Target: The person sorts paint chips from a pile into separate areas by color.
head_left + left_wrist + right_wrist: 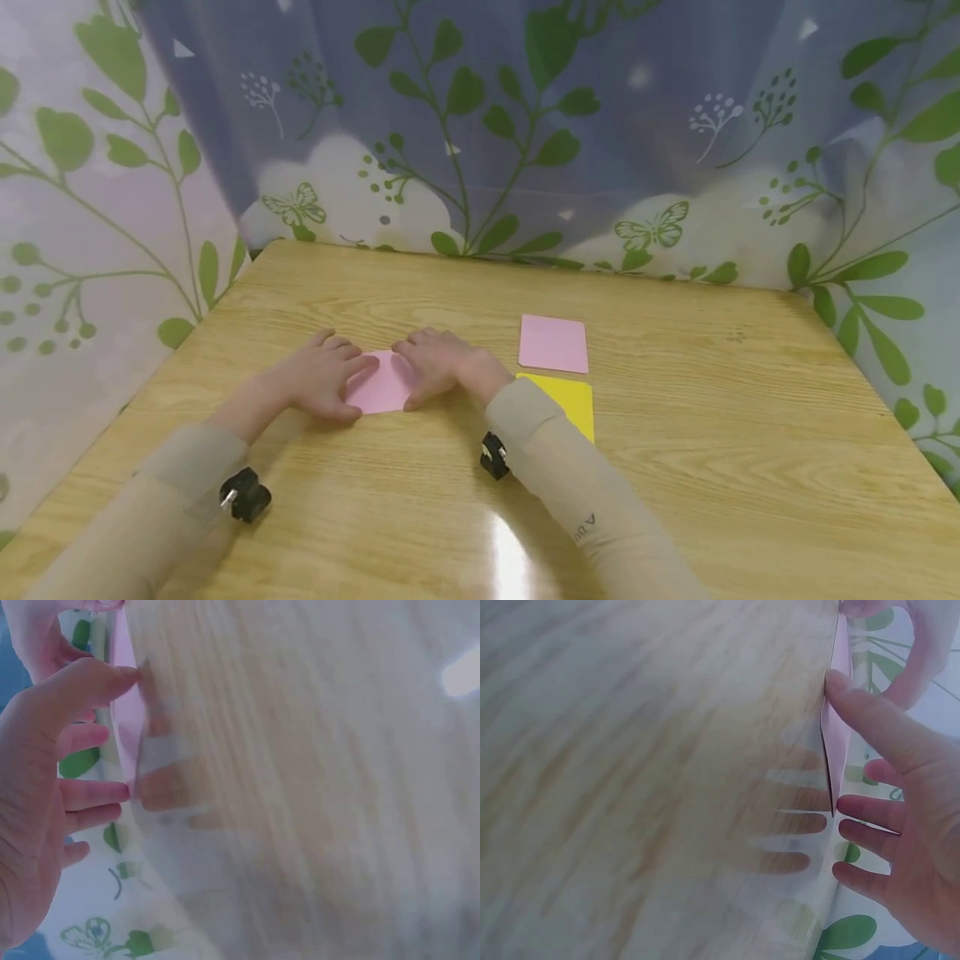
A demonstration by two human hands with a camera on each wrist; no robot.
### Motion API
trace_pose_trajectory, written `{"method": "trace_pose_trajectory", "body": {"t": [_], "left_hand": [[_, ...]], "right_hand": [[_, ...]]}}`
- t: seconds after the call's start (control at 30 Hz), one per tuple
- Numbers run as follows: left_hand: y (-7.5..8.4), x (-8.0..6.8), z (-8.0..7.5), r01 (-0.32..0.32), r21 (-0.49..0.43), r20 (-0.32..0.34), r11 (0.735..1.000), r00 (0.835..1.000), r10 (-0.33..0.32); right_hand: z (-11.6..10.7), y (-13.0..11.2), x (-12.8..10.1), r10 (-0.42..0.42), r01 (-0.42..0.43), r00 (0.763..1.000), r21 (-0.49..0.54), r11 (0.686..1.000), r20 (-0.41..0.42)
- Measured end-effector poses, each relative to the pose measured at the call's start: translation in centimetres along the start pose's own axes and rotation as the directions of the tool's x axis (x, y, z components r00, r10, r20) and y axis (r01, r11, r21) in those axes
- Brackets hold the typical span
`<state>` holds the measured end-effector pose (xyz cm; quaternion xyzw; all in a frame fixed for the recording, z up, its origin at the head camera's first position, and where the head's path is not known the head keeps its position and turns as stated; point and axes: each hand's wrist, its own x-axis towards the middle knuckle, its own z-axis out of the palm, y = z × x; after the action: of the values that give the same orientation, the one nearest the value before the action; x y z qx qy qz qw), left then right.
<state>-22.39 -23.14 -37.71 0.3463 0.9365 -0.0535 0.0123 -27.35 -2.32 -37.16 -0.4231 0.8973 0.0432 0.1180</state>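
Note:
A pink sheet of paper lies on the wooden table in front of me, partly covered by both hands. My left hand rests flat on its left side with straight fingers, and my right hand presses flat on its right side. In the left wrist view the left fingers touch the pink sheet edge-on. Seen from the right wrist, the right fingers press the same sheet against the tabletop.
A second pink square lies to the right, and a yellow square sits just below it, partly under my right sleeve. A leaf-patterned curtain hangs behind and beside the table.

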Motion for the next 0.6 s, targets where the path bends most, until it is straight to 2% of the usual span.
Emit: {"method": "trace_pose_trajectory", "body": {"t": [0.1, 0.3, 0.6], "left_hand": [[0.06, 0.48, -0.42, -0.01, 0.005, 0.025, 1.0, 1.0, 0.01], [-0.09, 0.48, -0.49, 0.0, 0.0, 0.064, 1.0, 0.998, 0.0], [-0.03, 0.52, -0.5, -0.014, -0.023, 0.041, 1.0, 0.999, 0.015]], "right_hand": [[-0.03, 0.16, -0.1, -0.006, 0.006, 1.0, 0.011, 1.0, -0.004], [0.06, 0.08, -0.06, -0.02, 0.02, 1.0, 0.03, 0.999, -0.01], [0.11, 0.26, -0.14, -0.025, 0.026, 1.0, 0.04, 0.999, -0.009]]}}
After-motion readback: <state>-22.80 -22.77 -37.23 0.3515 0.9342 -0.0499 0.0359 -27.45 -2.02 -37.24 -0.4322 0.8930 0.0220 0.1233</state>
